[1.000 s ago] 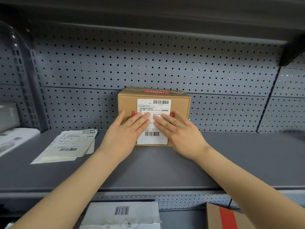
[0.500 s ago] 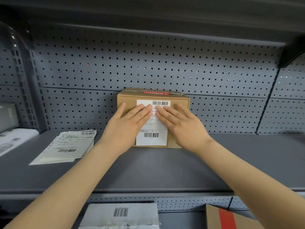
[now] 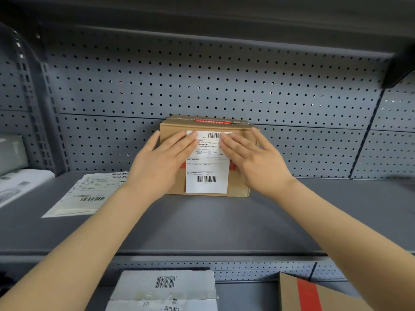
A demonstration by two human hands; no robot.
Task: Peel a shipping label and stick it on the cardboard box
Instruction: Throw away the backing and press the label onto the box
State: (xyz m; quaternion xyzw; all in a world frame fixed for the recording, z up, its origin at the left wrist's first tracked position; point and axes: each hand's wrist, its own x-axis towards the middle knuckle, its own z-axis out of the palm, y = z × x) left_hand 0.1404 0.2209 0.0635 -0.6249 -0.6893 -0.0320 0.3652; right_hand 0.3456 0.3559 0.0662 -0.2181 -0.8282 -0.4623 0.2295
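I see box (image 3: pixel 173 133) upright on shelf (image 3: pixel 202 221), against pegboard. Label (image 3: pixel 207 171) stuck on its front. Left hand (image 3: pixel 161 164), right hand (image 3: pixel 253 160) flat, fingers spread, pressing label's upper part.

Matt brown cardboard box (image 3: pixel 173 133); smooth white paper label (image 3: pixel 207 171); matt grey perforated metal backboard (image 3: pixel 202 75).

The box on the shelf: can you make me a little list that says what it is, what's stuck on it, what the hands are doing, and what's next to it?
box: brown cardboard box on the grey shelf
sticker: white shipping label on its front
left hand: flat, fingers on the label's top left
right hand: flat, fingers on the label's top right
nearby: paper sheets lying to the left
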